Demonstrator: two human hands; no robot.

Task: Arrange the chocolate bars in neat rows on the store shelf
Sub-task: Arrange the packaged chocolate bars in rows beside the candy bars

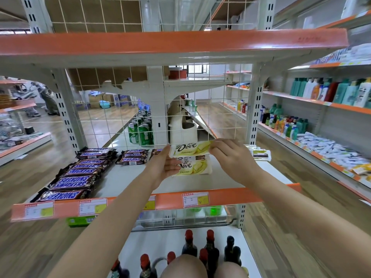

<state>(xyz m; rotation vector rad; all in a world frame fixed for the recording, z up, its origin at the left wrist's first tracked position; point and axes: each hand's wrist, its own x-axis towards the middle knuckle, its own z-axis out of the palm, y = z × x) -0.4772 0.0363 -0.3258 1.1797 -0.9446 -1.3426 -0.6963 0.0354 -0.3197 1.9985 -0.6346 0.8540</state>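
Both your left hand (167, 165) and right hand (230, 155) are pinching a yellow Dove bar (190, 149) above another Dove bar (193, 167) mid-shelf (128, 177); Snickers bars (80, 177) are lining its left edge.

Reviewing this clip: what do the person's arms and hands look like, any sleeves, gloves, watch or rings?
Both forearms are bare up to the frame edge, with no sleeves in view. The left hand and right hand wear no gloves; no watch, bracelet or rings show.

Bright, even indoor light, soft shadows; wide-angle bending curves the shelf edge (172, 40), and the frame's margins blur.
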